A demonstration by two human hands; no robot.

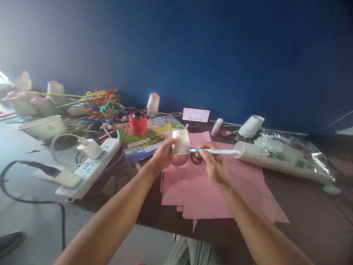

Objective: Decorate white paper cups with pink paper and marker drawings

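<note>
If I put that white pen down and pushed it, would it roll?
The white pen would probably roll, since its barrel looks round. It's likely stiff, looking straight in the right hand, and probably light, being so slim.

Single head-worn view, forward and down across the table (306, 211) toward the blue wall (209, 55).

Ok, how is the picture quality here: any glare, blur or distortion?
In the head view, haze by the bright left edge softens the white cups there; glare streaks the plastic wrap at right; things toward the sides look smeared and stretched; the timer screen is legible, the pen fairly sharp.
</note>
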